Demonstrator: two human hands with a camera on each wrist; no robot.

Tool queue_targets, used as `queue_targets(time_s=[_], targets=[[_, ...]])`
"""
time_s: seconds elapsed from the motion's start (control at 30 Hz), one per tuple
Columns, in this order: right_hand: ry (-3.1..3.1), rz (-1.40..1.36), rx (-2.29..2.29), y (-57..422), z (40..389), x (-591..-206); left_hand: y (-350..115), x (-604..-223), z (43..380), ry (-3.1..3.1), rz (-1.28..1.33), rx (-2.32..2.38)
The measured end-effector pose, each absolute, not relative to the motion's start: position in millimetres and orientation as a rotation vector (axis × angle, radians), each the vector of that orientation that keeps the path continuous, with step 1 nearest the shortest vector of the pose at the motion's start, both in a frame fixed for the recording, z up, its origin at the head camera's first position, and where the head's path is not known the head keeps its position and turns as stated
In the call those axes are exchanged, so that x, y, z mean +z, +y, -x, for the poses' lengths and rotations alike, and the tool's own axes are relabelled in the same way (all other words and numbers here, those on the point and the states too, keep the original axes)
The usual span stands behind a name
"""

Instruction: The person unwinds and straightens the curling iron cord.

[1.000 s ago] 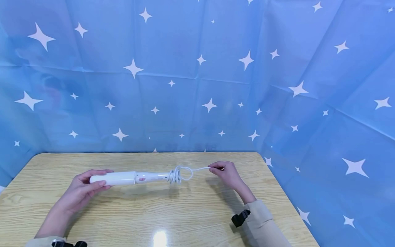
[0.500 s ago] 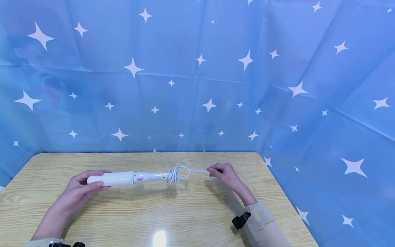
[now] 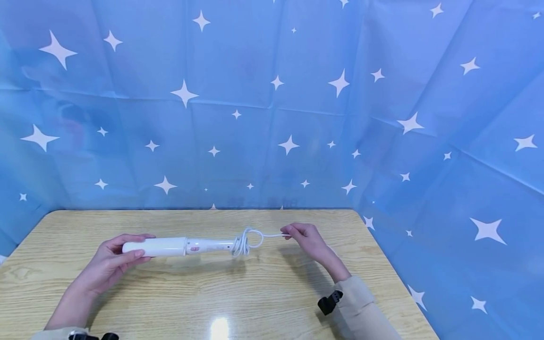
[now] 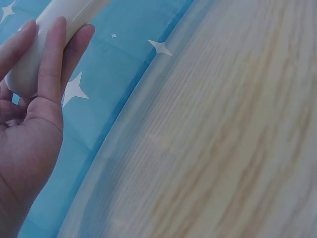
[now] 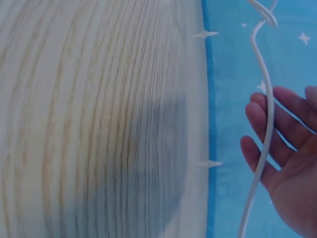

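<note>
A white wand-shaped appliance (image 3: 165,246), apparently a curling iron, is held level over the table in the head view. My left hand (image 3: 111,259) grips its thick rounded end, also seen in the left wrist view. A pink button sits on the narrower handle, and a white cord (image 3: 241,243) is wound in loops round the handle's far end. Out to the right, my right hand (image 3: 309,242) touches the stretch of cord leading off the loops. In the right wrist view the cord (image 5: 264,64) crosses loosely bent fingers (image 5: 255,119).
Both hands are over a light wood-grain table (image 3: 204,288). Blue cloth (image 3: 246,127) with white stars hangs behind it and along the right side. A black wrist device (image 3: 330,302) sits at the right sleeve, and another at the left sleeve.
My right hand has shifted slightly left along the cord, its fingers reaching further past it. My left hand and the curling iron have barely moved.
</note>
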State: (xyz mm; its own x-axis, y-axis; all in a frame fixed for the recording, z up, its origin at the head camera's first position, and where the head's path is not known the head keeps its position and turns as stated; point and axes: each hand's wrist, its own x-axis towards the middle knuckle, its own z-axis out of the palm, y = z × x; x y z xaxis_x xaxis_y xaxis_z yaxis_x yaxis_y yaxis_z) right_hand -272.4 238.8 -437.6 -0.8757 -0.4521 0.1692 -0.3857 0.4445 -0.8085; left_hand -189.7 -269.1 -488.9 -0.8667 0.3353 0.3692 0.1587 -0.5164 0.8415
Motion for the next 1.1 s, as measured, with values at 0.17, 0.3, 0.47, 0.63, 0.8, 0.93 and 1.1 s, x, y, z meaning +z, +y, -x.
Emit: queue_targets(time_s=[0.17, 0.3, 0.47, 0.63, 0.8, 0.93, 1.1], targets=[[2.561, 0.772, -1.461, 230.0, 276.1, -439.6, -268.3, -488.5, 190.0, 1.508, -0.748, 2.524], [2.58, 0.77, -1.432, 220.4, 277.2, -439.1, -266.0, -488.4, 190.1, 1.501, -0.744, 2.521], [2.6, 0.771, -1.426, 209.9, 277.8, -436.7, -263.2, -488.3, 191.1, 1.5, -0.739, 2.513], [2.566, 0.779, -1.442, 201.3, 279.7, -435.2, -261.0, -487.7, 192.0, 1.477, -0.741, 2.529], [2.559, 0.8, -1.381, 196.9, 279.7, -435.8, -259.6, -487.8, 191.6, 1.476, -0.762, 2.525], [2.554, 0.829, -1.323, 195.6, 275.0, -431.7, -259.9, -487.5, 191.2, 1.465, -0.773, 2.526], [2.599, 0.857, -1.266, 199.6, 276.1, -436.2, -262.5, -486.7, 190.6, 1.465, -0.768, 2.528]])
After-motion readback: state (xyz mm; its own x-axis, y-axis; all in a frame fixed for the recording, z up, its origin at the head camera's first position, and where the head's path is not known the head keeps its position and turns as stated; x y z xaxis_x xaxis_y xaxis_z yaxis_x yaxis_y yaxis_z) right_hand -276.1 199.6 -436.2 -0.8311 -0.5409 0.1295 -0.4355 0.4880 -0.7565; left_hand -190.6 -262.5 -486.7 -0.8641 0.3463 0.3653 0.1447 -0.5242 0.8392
